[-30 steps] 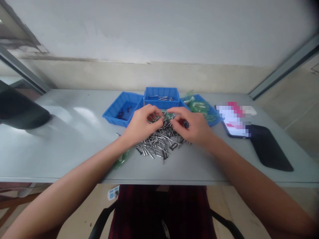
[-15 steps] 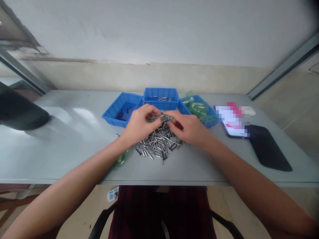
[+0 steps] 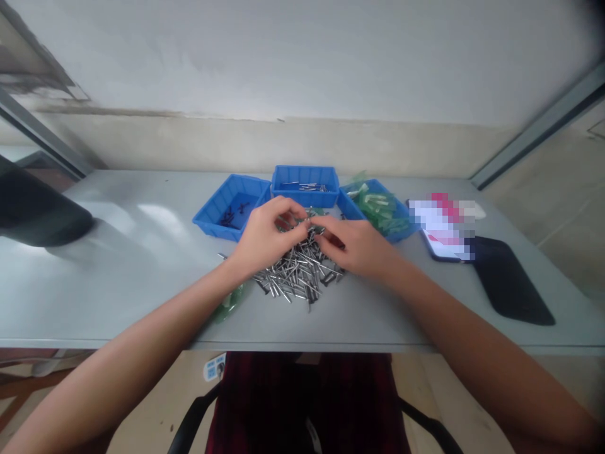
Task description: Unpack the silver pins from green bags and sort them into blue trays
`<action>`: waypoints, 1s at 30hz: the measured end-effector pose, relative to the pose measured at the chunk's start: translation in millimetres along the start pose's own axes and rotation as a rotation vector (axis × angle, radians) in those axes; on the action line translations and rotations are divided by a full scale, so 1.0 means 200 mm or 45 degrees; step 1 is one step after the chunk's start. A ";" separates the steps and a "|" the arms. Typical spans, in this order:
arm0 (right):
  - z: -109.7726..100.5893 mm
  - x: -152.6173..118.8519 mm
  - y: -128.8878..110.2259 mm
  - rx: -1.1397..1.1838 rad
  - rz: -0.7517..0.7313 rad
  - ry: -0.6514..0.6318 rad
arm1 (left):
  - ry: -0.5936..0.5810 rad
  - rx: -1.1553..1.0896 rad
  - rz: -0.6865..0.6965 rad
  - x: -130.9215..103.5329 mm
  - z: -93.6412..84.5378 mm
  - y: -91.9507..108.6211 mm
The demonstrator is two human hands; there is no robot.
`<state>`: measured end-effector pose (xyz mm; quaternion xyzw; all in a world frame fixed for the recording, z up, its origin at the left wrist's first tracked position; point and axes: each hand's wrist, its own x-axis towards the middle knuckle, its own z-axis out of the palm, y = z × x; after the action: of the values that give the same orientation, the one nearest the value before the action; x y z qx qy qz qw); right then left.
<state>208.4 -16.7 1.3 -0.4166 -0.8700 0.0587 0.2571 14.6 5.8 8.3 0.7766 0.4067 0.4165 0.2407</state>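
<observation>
My left hand (image 3: 271, 230) and my right hand (image 3: 357, 243) meet over a heap of thin silver metal pins (image 3: 295, 271), with a few dark screw-like pieces among them. Thumb and fingers of the left are drawn together in a pinch. The right hand's forefinger touches the left fingertips, its thumb curled beneath. What lies between the fingertips is too small and covered to make out. Behind the hands, a blue bin (image 3: 306, 200) holds several silver pins. Dark pieces lie in the left blue bin (image 3: 208, 217). Crumpled green plastic (image 3: 378, 208) fills the right blue bin (image 3: 347, 205).
A scrap of green film (image 3: 229, 306) lies under my left forearm. To the right are a phone (image 3: 437, 230), its screen blurred out, and a black flat case (image 3: 510, 280). A dark cylinder (image 3: 42, 208) lies at the left. The wall (image 3: 302, 142) borders the table's back.
A thin silver pin that showed between my hands is now hidden. My right hand has shifted very slightly left; the bins and heap look the same.
</observation>
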 end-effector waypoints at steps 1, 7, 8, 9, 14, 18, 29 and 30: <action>0.00 0.00 0.00 -0.005 0.000 0.012 | 0.000 -0.005 -0.003 0.00 0.00 0.00; -0.01 0.00 0.01 -0.008 0.033 0.212 | -0.058 -0.024 -0.019 0.00 0.00 0.01; -0.01 0.00 0.01 -0.003 0.026 0.249 | -0.074 -0.024 -0.018 0.00 0.01 0.01; -0.01 0.00 0.00 -0.001 0.016 0.281 | -0.088 -0.026 -0.014 0.00 0.01 0.01; -0.01 0.00 -0.01 -0.039 -0.053 0.359 | -0.140 -0.018 0.010 -0.01 0.02 -0.01; 0.00 0.00 -0.01 -0.070 -0.057 0.360 | -0.173 0.002 0.022 -0.01 0.01 -0.02; -0.01 0.01 0.01 -0.077 0.083 0.260 | -0.129 0.073 0.037 -0.01 0.02 -0.02; -0.01 0.01 0.01 -0.072 0.089 0.250 | -0.126 0.076 0.038 -0.01 0.02 -0.02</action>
<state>209.2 -14.2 2.8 -0.4576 -0.8268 0.0022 0.3270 14.5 7.1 2.4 0.8090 0.3949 0.3690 0.2311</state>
